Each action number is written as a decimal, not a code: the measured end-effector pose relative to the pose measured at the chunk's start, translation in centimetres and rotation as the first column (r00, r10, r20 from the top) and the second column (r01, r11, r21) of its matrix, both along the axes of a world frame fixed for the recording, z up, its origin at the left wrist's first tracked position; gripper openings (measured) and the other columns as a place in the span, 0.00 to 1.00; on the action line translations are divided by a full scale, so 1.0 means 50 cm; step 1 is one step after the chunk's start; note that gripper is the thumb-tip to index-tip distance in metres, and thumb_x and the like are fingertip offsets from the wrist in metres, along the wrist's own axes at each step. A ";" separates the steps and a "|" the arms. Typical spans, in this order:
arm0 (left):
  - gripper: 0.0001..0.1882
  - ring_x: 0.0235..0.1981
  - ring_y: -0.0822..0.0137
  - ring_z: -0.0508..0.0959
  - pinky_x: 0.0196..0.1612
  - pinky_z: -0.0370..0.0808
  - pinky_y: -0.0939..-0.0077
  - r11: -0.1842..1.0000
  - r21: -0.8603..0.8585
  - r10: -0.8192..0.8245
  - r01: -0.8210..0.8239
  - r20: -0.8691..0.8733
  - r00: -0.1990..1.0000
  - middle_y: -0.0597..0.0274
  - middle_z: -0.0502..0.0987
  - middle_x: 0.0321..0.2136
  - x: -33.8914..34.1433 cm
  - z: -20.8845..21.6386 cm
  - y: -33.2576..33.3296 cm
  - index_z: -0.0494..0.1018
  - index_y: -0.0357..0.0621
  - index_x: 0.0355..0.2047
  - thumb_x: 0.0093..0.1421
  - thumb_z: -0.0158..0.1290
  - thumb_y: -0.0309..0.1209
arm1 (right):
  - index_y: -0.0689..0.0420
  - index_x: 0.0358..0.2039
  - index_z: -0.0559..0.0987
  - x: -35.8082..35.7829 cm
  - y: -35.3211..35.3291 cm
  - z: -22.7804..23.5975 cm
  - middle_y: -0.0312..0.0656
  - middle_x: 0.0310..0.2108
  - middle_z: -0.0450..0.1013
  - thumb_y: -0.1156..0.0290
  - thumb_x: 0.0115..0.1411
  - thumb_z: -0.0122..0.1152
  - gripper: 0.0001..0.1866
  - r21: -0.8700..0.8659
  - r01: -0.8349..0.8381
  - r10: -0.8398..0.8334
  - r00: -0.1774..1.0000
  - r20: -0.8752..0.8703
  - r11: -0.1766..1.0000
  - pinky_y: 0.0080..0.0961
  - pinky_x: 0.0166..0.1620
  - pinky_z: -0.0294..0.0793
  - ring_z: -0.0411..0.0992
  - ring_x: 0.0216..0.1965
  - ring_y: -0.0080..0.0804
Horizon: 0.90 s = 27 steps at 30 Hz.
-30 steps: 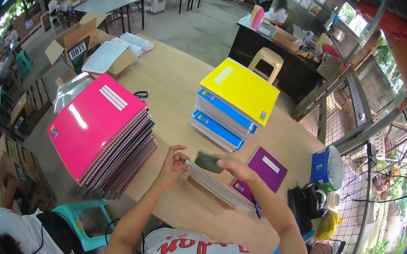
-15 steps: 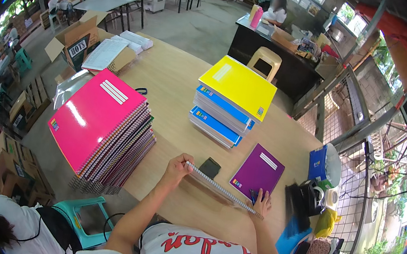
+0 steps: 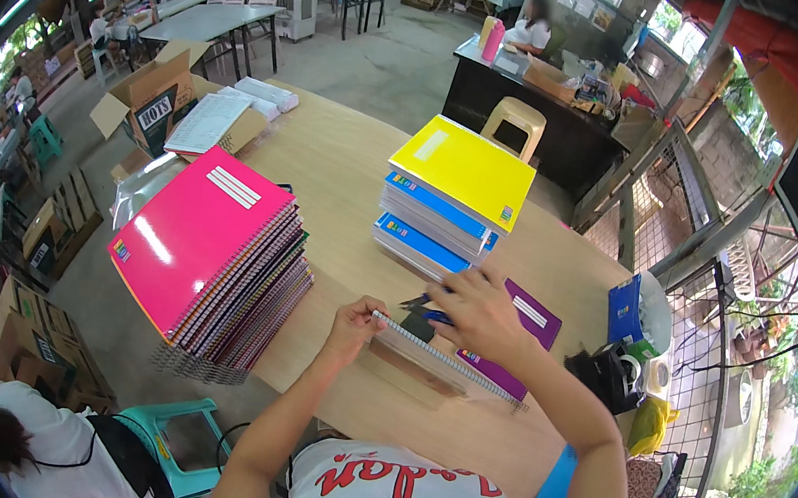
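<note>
My left hand point(image 3: 354, 327) pinches the left end of the wire coil on a spiral notebook point(image 3: 450, 358). This notebook stands on edge with its spine up, close to my body. My right hand point(image 3: 488, 310) is closed around small pliers point(image 3: 433, 315) with blue grips and dark jaws, held above the coil and pointing left. Below the pliers lies a small dark block point(image 3: 418, 327), partly covered. A purple notebook point(image 3: 546, 315) lies flat beyond the coil, half hidden by my right hand and forearm.
A tall stack of spiral notebooks point(image 3: 213, 238) with a pink cover stands left. Yellow and blue notebooks point(image 3: 467, 173) are piled at the table's far side. A tub point(image 3: 649, 322) and black tape dispenser point(image 3: 616, 372) sit right. Another person point(image 3: 53, 436) is at lower left.
My right hand has lifted from the right end of the coil and swung up and left with the pliers. My left hand keeps its pinch on the coil's left end.
</note>
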<state>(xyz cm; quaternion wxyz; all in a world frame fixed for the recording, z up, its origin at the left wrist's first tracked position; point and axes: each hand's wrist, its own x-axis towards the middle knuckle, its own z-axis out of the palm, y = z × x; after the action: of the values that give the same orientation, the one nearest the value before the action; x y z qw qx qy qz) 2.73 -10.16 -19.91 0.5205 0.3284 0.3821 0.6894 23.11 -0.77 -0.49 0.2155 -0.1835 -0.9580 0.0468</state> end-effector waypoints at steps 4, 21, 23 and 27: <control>0.09 0.35 0.80 0.72 0.41 0.69 0.84 1.000 0.004 -0.004 0.004 0.015 1.000 0.72 0.77 0.33 0.005 -0.003 0.000 0.78 0.40 0.38 0.57 0.64 0.20 | 0.54 0.37 0.79 -0.089 0.023 -0.009 0.35 0.34 0.72 0.68 0.52 0.66 0.12 0.413 -0.307 0.220 0.944 0.244 0.857 0.50 0.60 0.64 0.72 0.44 0.32; 0.13 0.38 0.78 0.75 0.45 0.72 0.79 0.998 0.063 0.013 -0.008 -0.089 0.996 0.65 0.77 0.37 -0.007 -0.022 -0.001 0.77 0.40 0.39 0.53 0.67 0.20 | 0.55 0.42 0.84 -0.007 0.005 -0.061 0.45 0.39 0.79 0.57 0.50 0.71 0.21 -0.281 0.139 -0.111 0.987 0.113 0.949 0.40 0.47 0.76 0.77 0.44 0.45; 0.19 0.41 0.75 0.75 0.47 0.72 0.76 0.986 0.079 0.159 -0.144 -0.233 0.959 0.62 0.75 0.44 0.004 0.006 -0.018 0.75 0.41 0.44 0.53 0.67 0.23 | 0.55 0.43 0.84 0.067 0.048 -0.069 0.46 0.39 0.79 0.56 0.48 0.74 0.23 -0.386 0.321 -0.335 0.942 0.034 0.865 0.39 0.48 0.76 0.77 0.44 0.44; 0.34 0.47 0.67 0.75 0.53 0.72 0.66 0.760 0.520 0.621 -0.390 -0.757 0.201 0.60 0.66 0.58 0.020 0.067 -0.035 0.69 0.47 0.59 0.51 0.68 0.33 | 0.54 0.43 0.82 0.310 0.083 -0.258 0.45 0.41 0.78 0.54 0.47 0.75 0.25 -0.227 0.733 -0.687 0.680 0.256 0.642 0.40 0.49 0.74 0.75 0.47 0.43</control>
<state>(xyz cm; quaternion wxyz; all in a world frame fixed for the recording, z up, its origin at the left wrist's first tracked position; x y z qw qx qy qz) 3.74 -11.91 -16.57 -0.0691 0.5538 0.6083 0.5644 38.61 3.37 -13.39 0.1140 -0.5795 -0.8013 0.0949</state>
